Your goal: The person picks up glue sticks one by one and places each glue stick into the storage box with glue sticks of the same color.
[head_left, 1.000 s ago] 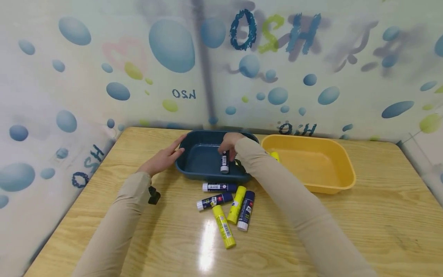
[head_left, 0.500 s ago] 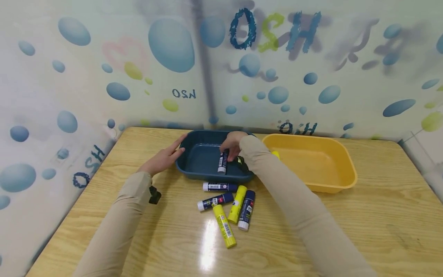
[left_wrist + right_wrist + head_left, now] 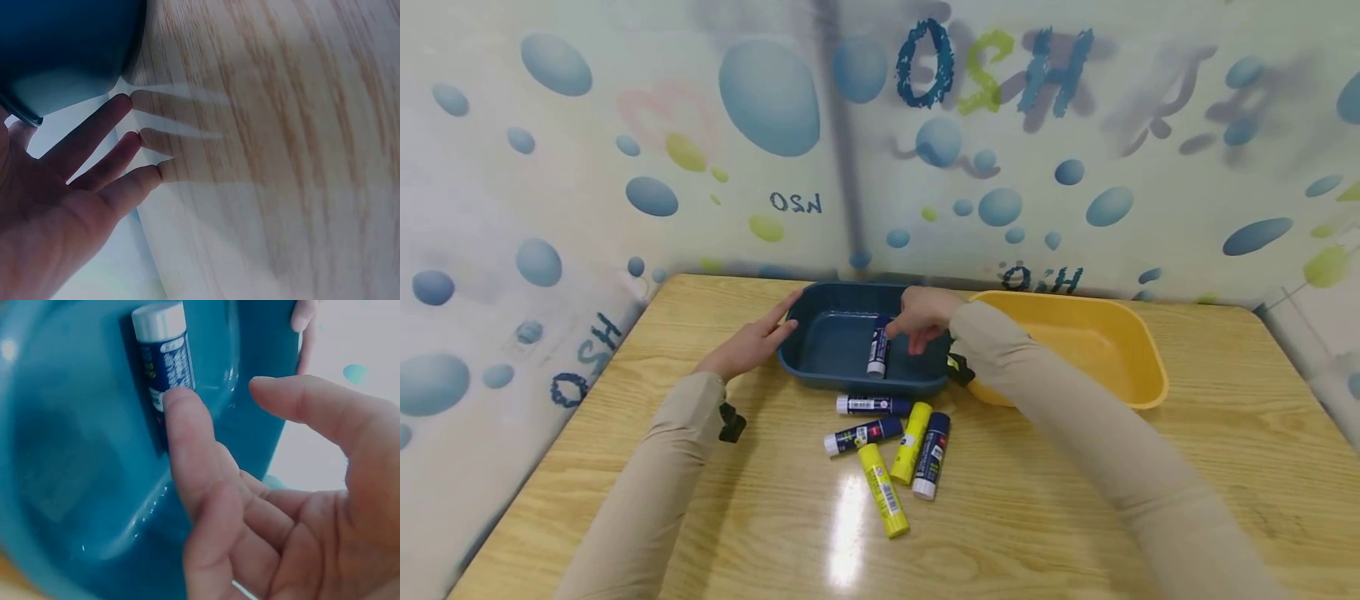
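A navy glue stick (image 3: 877, 354) with a white cap lies in the dark blue plastic tub (image 3: 865, 384). My right hand (image 3: 928, 317) hovers inside the tub at its right, holding nothing. In the right wrist view, its thumb stands apart from its bent fingers, and the index fingertip (image 3: 181, 400) overlaps the glue stick (image 3: 164, 356). My left hand (image 3: 748, 343) rests against the tub's left end with its thumb at the rim. The left wrist view shows its fingers (image 3: 94, 134) spread and straight, tips down at the table.
In front of the tub lie navy glue sticks (image 3: 872, 406) and yellow glue sticks (image 3: 883, 492) in a loose group on the wooden table (image 3: 760, 517). A yellow tub (image 3: 1097, 350) stands to the right, partly behind my right sleeve (image 3: 1090, 433). A patterned wall (image 3: 880, 183) rises behind.
My right hand has let go of the navy glue stick, which now lies in the blue tub, and has shifted right. The left hand has stayed in place.
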Motion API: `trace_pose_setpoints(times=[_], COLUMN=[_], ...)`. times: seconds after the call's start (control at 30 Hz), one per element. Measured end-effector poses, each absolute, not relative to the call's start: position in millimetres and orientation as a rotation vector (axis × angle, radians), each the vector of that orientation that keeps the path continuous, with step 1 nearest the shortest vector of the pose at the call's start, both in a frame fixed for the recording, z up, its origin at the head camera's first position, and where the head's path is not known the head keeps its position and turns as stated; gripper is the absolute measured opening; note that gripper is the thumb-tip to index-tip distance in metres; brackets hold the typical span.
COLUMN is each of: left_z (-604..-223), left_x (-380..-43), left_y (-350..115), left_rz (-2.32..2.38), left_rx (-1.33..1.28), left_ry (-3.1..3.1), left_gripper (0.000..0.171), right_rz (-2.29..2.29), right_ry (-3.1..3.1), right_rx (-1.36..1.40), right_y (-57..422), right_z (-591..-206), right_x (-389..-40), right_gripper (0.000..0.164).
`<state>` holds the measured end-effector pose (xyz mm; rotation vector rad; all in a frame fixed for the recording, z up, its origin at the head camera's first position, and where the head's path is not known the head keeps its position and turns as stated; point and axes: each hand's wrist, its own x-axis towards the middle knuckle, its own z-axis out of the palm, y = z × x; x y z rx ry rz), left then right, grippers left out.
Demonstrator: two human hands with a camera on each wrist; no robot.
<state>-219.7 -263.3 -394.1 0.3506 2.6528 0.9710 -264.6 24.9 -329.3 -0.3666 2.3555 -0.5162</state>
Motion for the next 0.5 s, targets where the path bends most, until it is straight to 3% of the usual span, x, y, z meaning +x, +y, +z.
trace_pose_setpoints(times=[0.5], left_z=[-395.3], left_x=[-218.9], left_y=[-263.6], left_rz=[0.959], left_rx=[0.377], left_ry=[2.666], left_gripper=[0.059], right_rz=[-0.430], right_ry=[2.391], right_rx=[-0.558], right_y=[45.5], right_z=[-306.9], right_x=[-227.1], right_gripper=[0.036])
